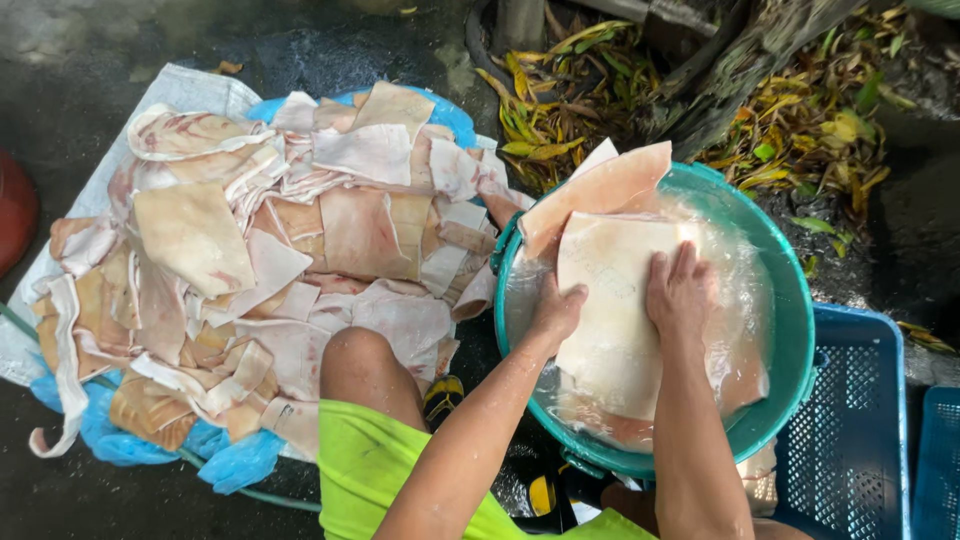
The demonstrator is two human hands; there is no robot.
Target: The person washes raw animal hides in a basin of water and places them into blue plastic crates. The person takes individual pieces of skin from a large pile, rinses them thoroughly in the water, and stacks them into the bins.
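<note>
While the person squats on the wet dark ground, both hands are down in a teal basin (790, 300) full of water. The left hand (557, 310) lies on the left edge of a big pale slab of pork skin (610, 300), and its fingers seem curled around that edge, though I cannot tell how tightly they grip. The right hand (682, 292) presses flat on top of the same slab, with the fingers together and stretched forward. The slab lies in the middle of the basin, partly under the water, and a second pinkish piece (600, 190) leans over the far rim behind it.

To the left of the basin, a large pile of skin pieces (270, 260) rests on a white sack (190, 95) and a blue plastic sheet (230, 460), just beside the person's bare knee (362, 365). The person wears bright green shorts (365, 470). A blue plastic crate (850, 430) stands touching the basin on the right. Behind the basin there are fallen yellow and green leaves (800, 120).
</note>
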